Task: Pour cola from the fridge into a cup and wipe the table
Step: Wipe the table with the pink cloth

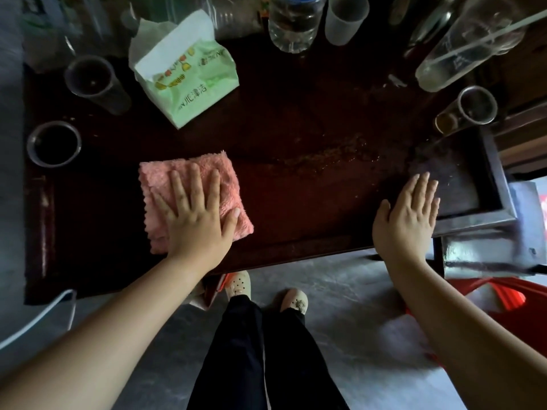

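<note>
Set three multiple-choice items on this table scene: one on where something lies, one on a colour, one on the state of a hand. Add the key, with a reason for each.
1. Where does the pink cloth lie?
A. on the table, under the left hand
B. on the floor by the shoes
C. inside a cup

2. What colours is the tissue pack?
A. red and black
B. green and white
C. plain blue

3. How is the right hand?
A. gripping a bottle
B. clenched in a fist
C. open, fingers straight

Key:
1 A, the left hand presses flat on the cloth on the dark tabletop.
2 B, its wrapper is white and pale green.
3 C, its fingers are stretched out and hold nothing.
</note>
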Available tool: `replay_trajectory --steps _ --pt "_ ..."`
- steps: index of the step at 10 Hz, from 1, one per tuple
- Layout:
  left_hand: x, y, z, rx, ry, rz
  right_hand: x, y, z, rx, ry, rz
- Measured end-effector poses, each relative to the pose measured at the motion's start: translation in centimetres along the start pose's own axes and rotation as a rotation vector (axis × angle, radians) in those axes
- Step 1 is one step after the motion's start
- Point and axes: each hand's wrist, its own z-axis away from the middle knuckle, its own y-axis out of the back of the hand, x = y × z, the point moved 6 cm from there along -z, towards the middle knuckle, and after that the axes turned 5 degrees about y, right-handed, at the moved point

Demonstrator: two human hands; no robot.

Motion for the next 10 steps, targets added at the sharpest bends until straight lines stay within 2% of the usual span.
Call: replay_trajectory --steps 2,6,10 --pt "3.7 0.2 -1.8 0.013 -0.034 0.013 0.0 -0.6 -0.3 -0.037 -0.005 0.023" --pt "4.6 0.6 -2.4 0.016 -0.055 0.024 -0.3 -0.3 -0.2 -0.058 0.002 0.036" --pt "8.8 1.4 -6.7 0.036 -0.107 -0.015 -0.3 -0.2 -0.2 -0.057 0.013 0.033"
